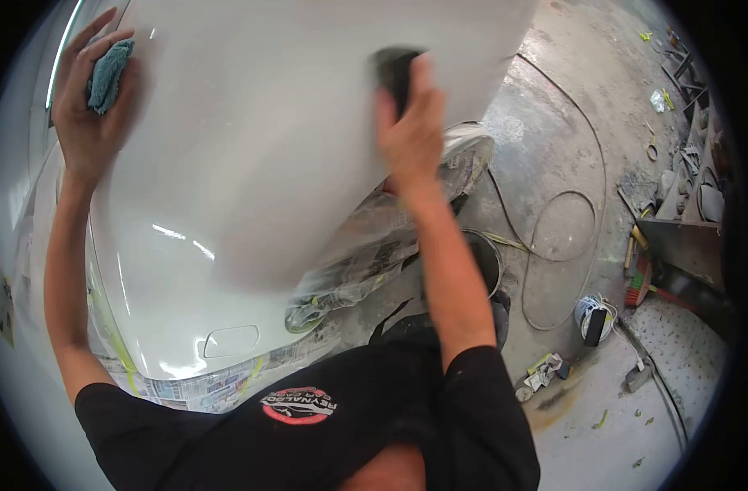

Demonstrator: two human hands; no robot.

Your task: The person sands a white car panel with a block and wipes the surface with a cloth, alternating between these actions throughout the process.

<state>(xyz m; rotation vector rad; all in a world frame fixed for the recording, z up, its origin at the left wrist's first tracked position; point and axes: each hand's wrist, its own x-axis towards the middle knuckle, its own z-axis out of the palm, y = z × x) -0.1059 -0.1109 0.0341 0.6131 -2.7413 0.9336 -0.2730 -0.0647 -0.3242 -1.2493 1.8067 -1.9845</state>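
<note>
My left hand (pixel 96 123), at the upper left, is closed around a crumpled teal cloth (pixel 110 76) near the far left edge of a glossy white car body panel (pixel 186 204). On the panel's right side, my right hand (pixel 419 123) grips a dark sanding block (pixel 397 72). The block lies against a dull, greyish area of the surface, and motion smears both it and the fingers. Closer to my body the panel is shiny, with a small outlined cover (pixel 232 342) near its lower edge.
Newspaper masking (pixel 218 389) and yellow-green tape border the panel. A black bucket (pixel 482 262) stands beside my right forearm. A hose (pixel 599 155) loops over the concrete floor. Farther right are a brush (pixel 638 285), a white cord bundle (pixel 593 317) and cluttered shelving (pixel 689 245).
</note>
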